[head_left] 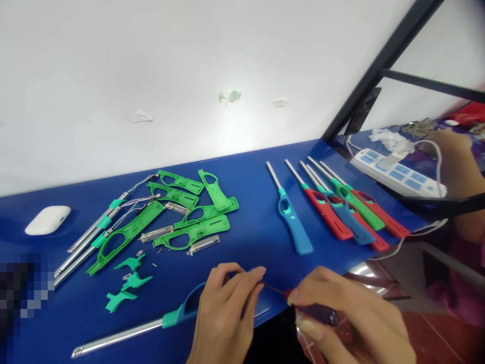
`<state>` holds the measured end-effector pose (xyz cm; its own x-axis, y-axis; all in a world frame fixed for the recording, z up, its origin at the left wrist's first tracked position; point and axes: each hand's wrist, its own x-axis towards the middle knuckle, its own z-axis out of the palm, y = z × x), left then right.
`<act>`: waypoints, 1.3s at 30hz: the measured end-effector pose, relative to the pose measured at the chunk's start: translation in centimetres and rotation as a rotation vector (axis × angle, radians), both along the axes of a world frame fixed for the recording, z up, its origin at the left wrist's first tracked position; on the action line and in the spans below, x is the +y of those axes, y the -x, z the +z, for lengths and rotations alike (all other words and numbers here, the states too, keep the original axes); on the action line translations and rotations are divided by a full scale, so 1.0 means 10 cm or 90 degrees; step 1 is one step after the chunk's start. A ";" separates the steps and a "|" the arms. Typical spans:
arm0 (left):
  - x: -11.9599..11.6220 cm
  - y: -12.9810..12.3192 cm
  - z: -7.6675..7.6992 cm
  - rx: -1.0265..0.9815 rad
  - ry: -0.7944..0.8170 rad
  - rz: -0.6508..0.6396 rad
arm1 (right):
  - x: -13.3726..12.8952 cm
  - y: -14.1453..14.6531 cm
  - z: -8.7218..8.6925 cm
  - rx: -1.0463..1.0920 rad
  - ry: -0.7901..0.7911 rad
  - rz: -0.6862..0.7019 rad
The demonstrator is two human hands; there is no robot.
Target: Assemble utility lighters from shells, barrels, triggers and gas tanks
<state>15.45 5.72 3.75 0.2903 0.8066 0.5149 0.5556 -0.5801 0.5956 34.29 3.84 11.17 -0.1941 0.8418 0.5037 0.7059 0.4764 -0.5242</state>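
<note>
At the table's front edge lies a blue gas lighter (185,309) with a long metal tube pointing left. My left hand (227,308) is closed over its handle, hiding much of it, with thumb and fingertips pinched near its right end. My right hand (348,313) grips a screwdriver (320,313) by its dark handle with a red collar. Its thin shaft slants left to my left fingertips, where the tip is hidden. Left of my left hand are several teal triggers (134,280). Beyond are open green lighter shells (200,232) and clear fuel tanks (204,244).
Metal lighter tubes (81,258) with wires lie at left, near a white earbud case (48,220). A whole blue lighter (295,227) and several red, blue and green ones lie at right. Beyond the black frame (373,68) are a power strip (401,172) and another person's arm (454,167).
</note>
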 end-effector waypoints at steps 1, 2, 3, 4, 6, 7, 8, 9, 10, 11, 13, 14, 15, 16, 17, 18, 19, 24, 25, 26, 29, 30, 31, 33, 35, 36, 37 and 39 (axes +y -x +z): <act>0.00 0.00 -0.01 0.002 0.003 0.002 | 0.01 -0.01 -0.02 -0.001 0.001 -0.002; 0.00 0.00 -0.02 0.001 0.004 0.006 | 0.01 -0.02 -0.04 -0.003 0.008 -0.008; 0.00 -0.01 -0.04 -0.001 0.003 0.010 | 0.01 -0.03 -0.06 -0.006 0.015 -0.015; 0.01 -0.01 -0.05 -0.002 0.004 0.011 | 0.01 -0.04 -0.09 -0.009 0.020 -0.024; 0.00 -0.01 -0.07 -0.002 0.002 0.009 | 0.00 -0.07 -0.13 -0.011 0.034 -0.035; 0.00 -0.01 -0.08 0.001 0.003 0.005 | 0.00 -0.08 -0.14 -0.005 0.048 -0.030; 0.00 -0.01 -0.08 0.006 0.003 0.001 | 0.01 -0.08 -0.14 0.008 0.063 -0.019; 0.00 0.00 -0.07 0.010 0.004 -0.001 | 0.02 -0.08 -0.14 0.025 0.080 -0.007; 0.00 0.00 -0.07 0.016 0.006 -0.002 | 0.03 -0.07 -0.12 0.041 0.095 0.008; 0.00 0.00 -0.06 0.024 0.009 -0.002 | 0.05 -0.05 -0.10 0.060 0.103 0.024; 0.00 0.00 -0.05 0.037 0.018 0.001 | 0.09 -0.02 -0.06 0.096 0.099 0.053; 0.00 0.00 -0.05 0.041 0.020 0.004 | 0.11 0.01 -0.05 0.108 0.080 0.063; 0.00 -0.01 -0.05 0.044 0.022 0.008 | 0.13 0.02 -0.05 0.114 0.051 0.070; 0.00 -0.01 -0.05 0.045 0.024 0.010 | 0.15 0.04 -0.06 0.112 0.013 0.077; 0.00 -0.01 -0.05 0.043 0.024 0.012 | 0.17 0.05 -0.08 0.104 -0.024 0.083; 0.00 -0.02 -0.05 0.042 0.026 0.014 | 0.18 0.06 -0.11 0.094 -0.057 0.089; 0.00 -0.02 -0.06 0.040 0.028 0.015 | 0.18 0.07 -0.13 0.090 -0.079 0.094; -0.01 -0.01 -0.08 0.021 0.028 0.022 | 0.19 0.06 -0.14 0.094 -0.032 0.122; -0.01 -0.01 -0.08 0.017 0.028 0.022 | 0.19 0.07 -0.13 0.092 -0.018 0.141; -0.01 -0.01 -0.08 0.013 0.030 0.020 | 0.19 0.08 -0.12 0.098 -0.013 0.163; 0.00 -0.01 -0.06 0.003 0.032 0.010 | 0.21 0.12 -0.11 0.150 -0.055 0.190; 0.00 -0.01 -0.06 0.000 0.033 0.007 | 0.21 0.13 -0.11 0.161 -0.076 0.177; 0.01 -0.01 -0.05 -0.003 0.034 0.004 | 0.21 0.14 -0.12 0.163 -0.087 0.162; 0.01 -0.01 -0.04 -0.005 0.039 0.004 | 0.20 0.14 -0.14 0.137 -0.065 0.157; 0.01 -0.01 -0.04 -0.006 0.046 0.008 | 0.19 0.13 -0.15 0.125 -0.026 0.188; 0.00 -0.01 -0.04 -0.006 0.049 0.010 | 0.18 0.13 -0.16 0.135 -0.027 0.198; 0.00 -0.01 -0.05 -0.007 0.052 0.011 | 0.18 0.13 -0.16 0.150 -0.043 0.195; -0.01 -0.01 -0.05 -0.008 0.055 0.006 | 0.19 0.13 -0.16 0.177 -0.094 0.165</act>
<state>15.52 5.66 3.26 0.2766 0.8511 0.4463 0.5532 -0.5207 0.6502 33.03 5.73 9.57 -0.2300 0.6978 0.6784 0.3927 0.7043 -0.5914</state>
